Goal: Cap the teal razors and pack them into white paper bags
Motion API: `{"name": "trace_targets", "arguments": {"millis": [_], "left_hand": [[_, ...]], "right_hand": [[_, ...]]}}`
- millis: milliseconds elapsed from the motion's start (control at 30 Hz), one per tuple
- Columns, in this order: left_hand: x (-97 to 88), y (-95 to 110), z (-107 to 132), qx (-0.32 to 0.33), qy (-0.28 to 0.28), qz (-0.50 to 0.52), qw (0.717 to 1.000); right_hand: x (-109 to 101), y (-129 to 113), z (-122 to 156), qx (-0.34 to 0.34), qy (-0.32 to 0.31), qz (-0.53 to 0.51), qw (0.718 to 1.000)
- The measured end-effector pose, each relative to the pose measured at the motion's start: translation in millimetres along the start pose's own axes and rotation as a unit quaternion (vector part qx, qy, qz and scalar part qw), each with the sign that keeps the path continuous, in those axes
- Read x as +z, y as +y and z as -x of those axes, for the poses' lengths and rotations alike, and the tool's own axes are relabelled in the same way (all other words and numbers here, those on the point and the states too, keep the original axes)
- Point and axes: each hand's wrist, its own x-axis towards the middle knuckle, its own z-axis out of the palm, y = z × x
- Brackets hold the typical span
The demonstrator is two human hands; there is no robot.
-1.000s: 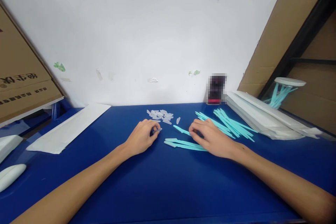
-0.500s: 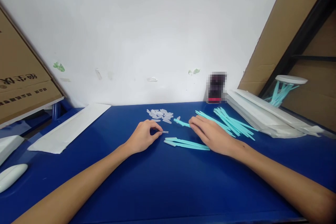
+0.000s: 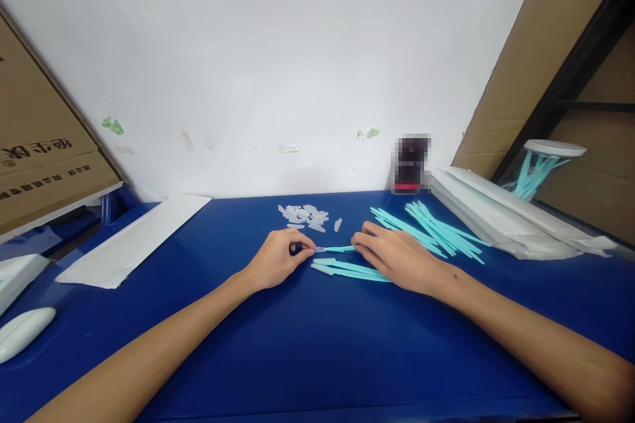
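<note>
My left hand (image 3: 278,259) pinches a small clear blade cap (image 3: 319,249) between thumb and fingertips. From the other side my right hand (image 3: 399,256) holds a turquoise eyebrow razor (image 3: 340,248), its blade end meeting the cap; how far it sits inside I cannot tell. Just in front lie turquoise razors with covered tips (image 3: 347,269), partly under my right hand. Beyond my hands is a heap of clear caps (image 3: 303,215), with one loose cap (image 3: 338,225) to its right. A pile of turquoise razors (image 3: 444,231) spreads behind my right hand.
White paper packets (image 3: 516,218) lie at the right, near a lidded clear jar (image 3: 533,172) of turquoise sticks. A white sheet (image 3: 133,241) and a white computer mouse (image 3: 24,335) are on the left. A white wall (image 3: 297,66) backs the blue table (image 3: 322,357).
My right hand has brought the razor left and nearer, lining it up with the cap in my left hand. The razor tip and the cap, apart before, now meet.
</note>
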Motion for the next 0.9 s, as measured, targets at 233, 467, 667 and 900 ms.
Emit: {"name": "trace_targets", "arguments": {"millis": [233,467,667,900], "left_hand": [[6.9,13.4,-3.5,0.055,-0.009,0.029,0.998],[-0.7,-1.4,-3.3,0.089,0.048,-0.094,0.99],[-5.6,-17.9,-4.3,0.069,-0.015,-0.156,0.985],[-5.1,-17.0,-4.8,0.049,-0.057,-0.172,0.982]], "right_hand": [[-1.8,-19.9,-10.6,-0.017,-0.001,0.011,1.0],[-3.4,-1.9,-4.9,-0.019,0.041,0.012,0.999],[-9.9,4.7,-2.2,0.095,0.066,-0.001,0.993],[-19.0,43.3,4.0,0.226,0.019,0.092,0.97]]}}
